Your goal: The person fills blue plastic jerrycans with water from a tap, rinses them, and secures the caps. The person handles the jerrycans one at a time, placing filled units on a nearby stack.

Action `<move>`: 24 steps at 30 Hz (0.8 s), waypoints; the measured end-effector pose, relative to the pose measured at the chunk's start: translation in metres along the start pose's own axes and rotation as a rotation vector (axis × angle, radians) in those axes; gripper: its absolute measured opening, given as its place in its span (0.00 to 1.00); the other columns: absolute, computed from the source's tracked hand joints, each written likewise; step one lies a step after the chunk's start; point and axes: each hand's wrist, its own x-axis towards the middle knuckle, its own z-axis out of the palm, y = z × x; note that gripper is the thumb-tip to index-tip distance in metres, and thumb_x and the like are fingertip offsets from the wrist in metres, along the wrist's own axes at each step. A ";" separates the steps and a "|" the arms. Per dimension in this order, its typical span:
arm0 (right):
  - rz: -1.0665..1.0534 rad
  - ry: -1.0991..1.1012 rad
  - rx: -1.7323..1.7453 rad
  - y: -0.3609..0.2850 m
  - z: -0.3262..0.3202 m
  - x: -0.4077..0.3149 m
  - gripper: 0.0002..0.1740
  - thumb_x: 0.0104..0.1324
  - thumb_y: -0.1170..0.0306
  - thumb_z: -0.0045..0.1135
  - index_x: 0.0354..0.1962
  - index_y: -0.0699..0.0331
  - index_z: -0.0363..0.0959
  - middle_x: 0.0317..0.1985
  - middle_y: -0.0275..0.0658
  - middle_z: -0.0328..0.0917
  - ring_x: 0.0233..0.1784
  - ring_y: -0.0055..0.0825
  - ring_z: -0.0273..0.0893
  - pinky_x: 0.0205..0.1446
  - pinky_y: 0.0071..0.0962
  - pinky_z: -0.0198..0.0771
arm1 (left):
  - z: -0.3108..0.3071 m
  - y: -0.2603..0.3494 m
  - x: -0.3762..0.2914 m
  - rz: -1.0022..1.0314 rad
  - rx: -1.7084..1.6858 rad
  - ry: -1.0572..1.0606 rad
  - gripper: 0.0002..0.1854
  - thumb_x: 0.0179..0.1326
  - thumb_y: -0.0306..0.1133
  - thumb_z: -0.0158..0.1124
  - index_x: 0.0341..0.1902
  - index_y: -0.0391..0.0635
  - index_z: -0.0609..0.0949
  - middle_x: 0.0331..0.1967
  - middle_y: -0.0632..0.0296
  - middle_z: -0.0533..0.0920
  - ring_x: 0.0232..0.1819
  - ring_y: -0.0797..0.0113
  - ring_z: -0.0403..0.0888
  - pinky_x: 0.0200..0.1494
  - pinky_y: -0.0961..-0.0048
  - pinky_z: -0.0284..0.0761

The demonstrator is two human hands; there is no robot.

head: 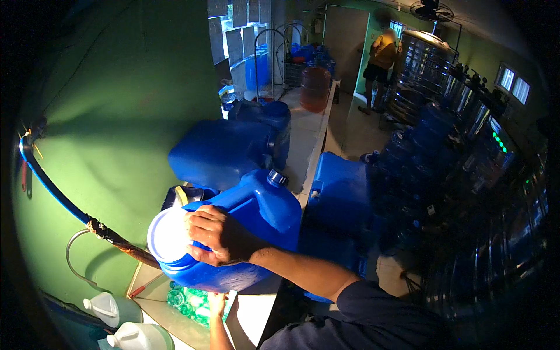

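A blue plastic water jug (pixel 280 210) with a moulded handle and a small dark-blue cap (pixel 277 177) lies tilted in front of me. Its wide round white lid (pixel 168 236), glaring in the light, faces left. My right hand (pixel 214 236) curls its fingers over the neck at the lid's edge. Below the jug's underside is my left hand (pixel 217 302), its fingertips partly hidden by the jug; whether it grips is not clear. Beside that hand, green clear-plastic bottles (pixel 188 302) lie in a pale tiled basin (pixel 175 321).
More blue jugs stand ahead on the tiled counter (pixel 302 135) and to the right (pixel 341 188). A hose (pixel 57 188) hangs along the green wall. Two white jugs (pixel 140 337) sit lower left. Farther off are a person (pixel 383 52), a steel tank (pixel 420 74) and stacked water bottles (pixel 407 162).
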 end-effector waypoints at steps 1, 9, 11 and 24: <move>-0.007 0.005 -0.004 0.000 0.000 -0.001 0.14 0.60 0.64 0.60 0.32 0.68 0.74 0.39 0.49 0.77 0.50 0.44 0.76 0.61 0.43 0.66 | 0.001 0.004 -0.001 -0.023 -0.009 -0.001 0.09 0.67 0.34 0.62 0.45 0.43 0.78 0.29 0.63 0.80 0.29 0.71 0.79 0.29 0.72 0.74; 0.036 -0.037 0.007 0.003 0.004 -0.004 0.15 0.63 0.62 0.58 0.36 0.68 0.75 0.42 0.48 0.78 0.53 0.45 0.77 0.63 0.44 0.67 | -0.001 -0.024 0.011 -0.346 -0.279 -0.016 0.14 0.71 0.45 0.58 0.43 0.45 0.78 0.28 0.63 0.80 0.29 0.69 0.80 0.27 0.72 0.72; 0.016 0.017 0.000 -0.001 0.002 -0.001 0.14 0.63 0.62 0.57 0.36 0.67 0.75 0.42 0.48 0.78 0.54 0.46 0.77 0.63 0.44 0.67 | -0.008 -0.046 0.020 -0.382 -0.505 -0.122 0.19 0.73 0.51 0.53 0.41 0.46 0.78 0.28 0.62 0.81 0.29 0.67 0.81 0.26 0.72 0.71; 0.168 -0.381 -0.525 -0.018 -0.024 -0.028 0.38 0.69 0.42 0.49 0.67 0.59 0.65 0.72 0.47 0.62 0.78 0.49 0.51 0.79 0.58 0.32 | 0.017 -0.077 0.047 -0.184 -0.610 -0.287 0.24 0.68 0.63 0.56 0.33 0.54 0.75 0.23 0.70 0.71 0.25 0.75 0.67 0.24 0.76 0.62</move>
